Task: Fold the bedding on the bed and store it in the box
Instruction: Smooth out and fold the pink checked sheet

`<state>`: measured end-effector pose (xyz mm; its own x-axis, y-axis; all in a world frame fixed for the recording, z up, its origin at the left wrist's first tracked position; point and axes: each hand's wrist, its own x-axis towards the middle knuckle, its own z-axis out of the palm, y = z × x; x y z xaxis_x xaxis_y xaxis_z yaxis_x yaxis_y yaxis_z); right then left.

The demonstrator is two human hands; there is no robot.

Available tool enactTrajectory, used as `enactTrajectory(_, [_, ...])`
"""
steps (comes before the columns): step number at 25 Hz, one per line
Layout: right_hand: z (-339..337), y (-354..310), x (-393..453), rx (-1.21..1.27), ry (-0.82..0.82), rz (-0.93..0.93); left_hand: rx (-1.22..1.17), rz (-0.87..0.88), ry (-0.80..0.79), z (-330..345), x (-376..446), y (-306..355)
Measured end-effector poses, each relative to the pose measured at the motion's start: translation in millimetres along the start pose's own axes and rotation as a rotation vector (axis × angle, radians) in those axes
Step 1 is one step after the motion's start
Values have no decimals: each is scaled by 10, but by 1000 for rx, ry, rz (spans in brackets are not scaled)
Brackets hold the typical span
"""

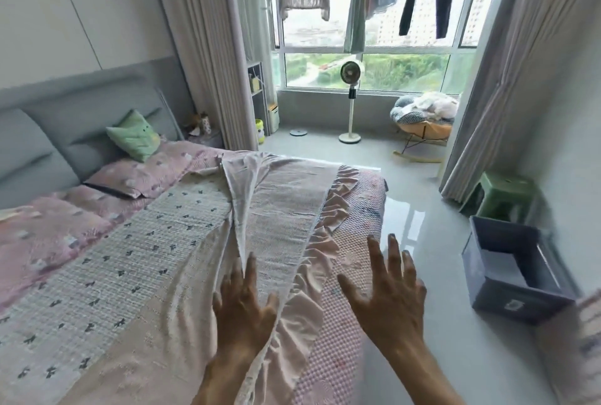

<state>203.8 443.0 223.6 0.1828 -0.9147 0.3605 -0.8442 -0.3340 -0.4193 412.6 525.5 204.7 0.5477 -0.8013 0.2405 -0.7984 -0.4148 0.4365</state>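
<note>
Bedding (182, 242) lies spread on the bed (354, 219), partly folded over w/ a pink ruffled edge (312, 242) running down the middle-right. Left hand (242, 310) lies flat on the cloth, fingers straight & spread, no grip on anything. Right hand (390, 294) is out over the bed's near corner, fingers splayed, holding nothing; touching the cover or just above it, can't tell. Grey box (510, 294) sits open on the floor (422, 203) to the right, apart from the bed. Green cushion (135, 136) leans by the headboard.
</note>
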Motion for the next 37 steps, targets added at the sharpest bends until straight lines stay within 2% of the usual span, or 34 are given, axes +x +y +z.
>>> enactTrajectory(3, [-337,1080,315,-88,27,-18,13,-22,26,367,-12,966])
enactTrajectory(7, [-665,1845,717,-119,47,-51,65,37,-23,669,12,1940])
enactTrajectory(9, [-704,2125,975,-115,57,-43,80,32,-31,766,144,2167])
enactTrajectory(12, [-512,2355,1305,-96,-33,-55,109,-64,-7,896,476,2118])
enactTrajectory(15, [-259,2584,1670,-131,-47,-159,104,-125,-3,1176,807,2192])
enactTrajectory(18, [-117,2723,2593,-183,-1,-365,39,-178,80,1591,1387,2426])
enactTrajectory(20, [7,2770,3350,-240,5,-433,-11,-216,97,1933,1925,2627])
enactTrajectory(28, [676,3531,6038,-292,-16,-404,-1,-253,34,3098,4118,3741])
enactTrajectory(37, [1953,4322,9164,-186,-54,-487,79,-303,109,4605,6725,4816])
